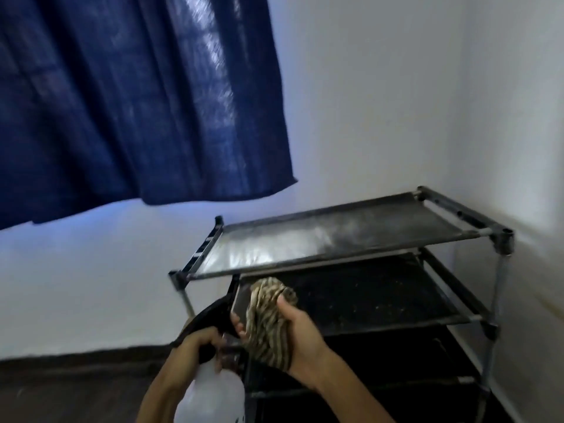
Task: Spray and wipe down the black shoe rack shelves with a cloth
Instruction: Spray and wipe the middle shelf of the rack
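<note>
Rack [500,239] stands in the room corner, right of frame, below a blue curtain [137,102]. Top shelf [351,236] looks wet and streaky on its left part, hazy toward the right. Second shelf [366,297] is dark with pale specks of grit; probably not wiped yet. Lower shelves are too dark to judge.

Left hand [195,346] is curled round the neck of the spray bottle [210,395], whose black nozzle points up toward the rack's left end. Trigger finger can't be made out. Right hand [300,334] grips a bunched striped cloth [268,312], fingers wrapped tight, held at the front left edge of the second shelf, just beside the nozzle.

Risks, judged from here: the cloth sits so close to the nozzle that a squirt could soak the cloth or hand rather than the shelf. Nozzle aims high, so spray could hit the wall. Wiping gritty fabric could push crumbs onto the lower shelves. Pressing hard on the fabric might sag it or rock the light frame.
</note>
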`<state>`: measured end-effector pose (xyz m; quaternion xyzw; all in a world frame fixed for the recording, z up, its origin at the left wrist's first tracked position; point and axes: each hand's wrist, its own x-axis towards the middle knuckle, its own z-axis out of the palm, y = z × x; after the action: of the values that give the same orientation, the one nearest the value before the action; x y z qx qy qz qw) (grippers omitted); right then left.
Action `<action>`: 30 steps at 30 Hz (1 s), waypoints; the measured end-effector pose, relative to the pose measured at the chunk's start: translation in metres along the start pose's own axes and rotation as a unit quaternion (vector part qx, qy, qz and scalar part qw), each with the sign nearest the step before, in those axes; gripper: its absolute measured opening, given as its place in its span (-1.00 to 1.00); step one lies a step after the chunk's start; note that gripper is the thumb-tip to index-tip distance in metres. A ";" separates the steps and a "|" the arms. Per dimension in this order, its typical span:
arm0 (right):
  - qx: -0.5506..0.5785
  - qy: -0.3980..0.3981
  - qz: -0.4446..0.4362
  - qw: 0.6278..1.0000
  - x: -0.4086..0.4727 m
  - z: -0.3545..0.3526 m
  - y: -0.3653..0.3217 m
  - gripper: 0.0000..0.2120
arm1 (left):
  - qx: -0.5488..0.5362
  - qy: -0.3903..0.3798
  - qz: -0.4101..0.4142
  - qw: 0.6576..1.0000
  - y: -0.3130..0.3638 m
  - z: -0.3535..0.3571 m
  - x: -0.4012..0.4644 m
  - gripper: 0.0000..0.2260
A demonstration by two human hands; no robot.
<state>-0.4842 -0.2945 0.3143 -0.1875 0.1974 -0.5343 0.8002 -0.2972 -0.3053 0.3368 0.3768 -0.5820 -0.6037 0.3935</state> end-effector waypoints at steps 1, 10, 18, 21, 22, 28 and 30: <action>0.003 -0.003 -0.009 1.000 -0.003 0.001 -0.001 -0.52 | -0.016 0.010 -0.033 0.999 0.004 0.009 0.006 -0.64; -0.060 0.098 -0.021 0.993 0.009 -0.011 -0.013 -0.46 | 0.102 0.009 -0.017 0.995 -0.003 0.019 0.000 -0.66; -0.099 0.120 -0.015 0.988 0.007 -0.010 -0.008 -0.46 | 0.155 0.026 -0.015 0.987 -0.016 0.031 0.008 -0.86; -0.092 0.131 -0.020 0.987 0.006 -0.009 -0.011 -0.46 | 0.170 0.009 0.000 0.985 -0.018 0.031 0.010 -0.79; -0.087 0.137 -0.021 0.987 0.005 -0.009 -0.012 -0.45 | 0.176 0.005 0.002 0.984 -0.019 0.031 0.010 -0.76; -0.033 0.165 -0.053 0.984 0.002 -0.014 -0.022 -0.44 | 0.164 0.014 0.013 0.986 -0.021 0.040 0.012 -0.88; -0.025 0.174 -0.059 0.983 0.001 -0.015 -0.026 -0.44 | 0.158 0.015 0.018 0.987 -0.021 0.043 0.011 -0.89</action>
<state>-0.5121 -0.3061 0.3148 -0.1228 0.3361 -0.5997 0.7158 -0.3417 -0.2981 0.3180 0.4327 -0.6710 -0.4914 0.3479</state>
